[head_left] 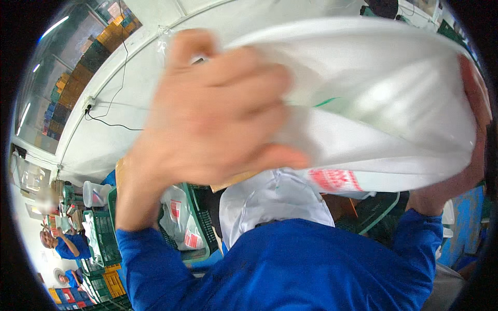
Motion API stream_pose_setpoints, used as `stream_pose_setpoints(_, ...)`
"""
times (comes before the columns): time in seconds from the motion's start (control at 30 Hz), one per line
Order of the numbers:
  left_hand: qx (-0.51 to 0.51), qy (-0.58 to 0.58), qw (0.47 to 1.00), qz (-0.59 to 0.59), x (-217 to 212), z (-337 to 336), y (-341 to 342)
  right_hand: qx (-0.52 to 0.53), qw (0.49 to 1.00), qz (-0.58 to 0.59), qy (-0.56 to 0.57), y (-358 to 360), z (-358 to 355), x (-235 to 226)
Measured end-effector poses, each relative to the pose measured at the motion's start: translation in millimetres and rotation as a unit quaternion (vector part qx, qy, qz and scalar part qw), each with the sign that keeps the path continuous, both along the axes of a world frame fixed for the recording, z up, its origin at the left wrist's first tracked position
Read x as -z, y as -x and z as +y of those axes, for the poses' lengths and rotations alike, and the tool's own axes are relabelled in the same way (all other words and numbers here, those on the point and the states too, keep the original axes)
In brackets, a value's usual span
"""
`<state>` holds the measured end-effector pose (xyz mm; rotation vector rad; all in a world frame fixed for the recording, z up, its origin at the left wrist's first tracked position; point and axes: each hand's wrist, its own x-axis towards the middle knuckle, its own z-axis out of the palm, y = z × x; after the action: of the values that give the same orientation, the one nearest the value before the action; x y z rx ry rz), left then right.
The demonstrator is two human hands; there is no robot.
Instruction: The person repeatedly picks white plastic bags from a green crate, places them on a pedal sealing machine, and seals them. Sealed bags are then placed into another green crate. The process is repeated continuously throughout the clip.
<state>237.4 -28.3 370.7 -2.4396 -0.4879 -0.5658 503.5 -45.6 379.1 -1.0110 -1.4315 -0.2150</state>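
Observation:
A large white plastic bag with a red printed patch stretches across the upper right, puffed out and creased. My left hand, smeared by motion, has its curled fingers closed on the bag's left end, thumb lower down. At the bag's far right side is my right hand; the bag covers much of it and its fingers cannot be made out. Below the bag, close to my chest, lies a crumpled white sheet-like thing.
At the left below my wrist stands a green crate holding white bags with red print. More green crates and a white bucket are farther left. Two people in blue are beyond. A cable runs along the white wall.

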Motion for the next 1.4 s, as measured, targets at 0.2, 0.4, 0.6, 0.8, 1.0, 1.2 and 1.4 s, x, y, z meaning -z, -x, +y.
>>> stream_pose_setpoints(0.2, -0.190, 0.022, 0.980, 0.060, -25.7, -37.5, 89.4, -0.475, 0.827, 0.136, 0.267, 66.0, 70.0, 16.8)
stream_pose_setpoints(0.4, -0.257, 0.148, 0.954, 0.039, 16.3, -57.1, 157.4, -0.499, 0.701, 0.086, 0.503, 172.1, 116.0, 55.9)
stream_pose_setpoints(0.6, -0.286, 0.185, 0.937, -0.072, 57.6, -64.4, 188.7, -0.367, 0.700, -0.337, 0.512, 198.0, 170.0, 59.1)
stream_pose_setpoints(0.8, -0.278, 0.226, 0.900, -0.249, 66.9, -71.0, 198.5, -0.467, 0.681, -0.415, 0.381, 187.4, 199.1, 61.0)
stream_pose_setpoints(1.0, -0.244, 0.223, 0.870, -0.365, 80.4, -42.3, 196.5, -0.583, 0.653, 0.059, 0.480, 191.2, 175.1, 146.3)
stream_pose_setpoints(1.2, -0.239, 0.185, 0.856, -0.419, 66.8, -37.0, 199.0, -0.539, 0.743, 0.199, 0.344, 184.0, 179.6, 163.8)
stream_pose_setpoints(1.4, -0.251, 0.171, 0.776, -0.553, 104.0, -32.9, 191.6, -0.566, 0.711, 0.245, 0.340, 180.5, 167.3, 180.2)
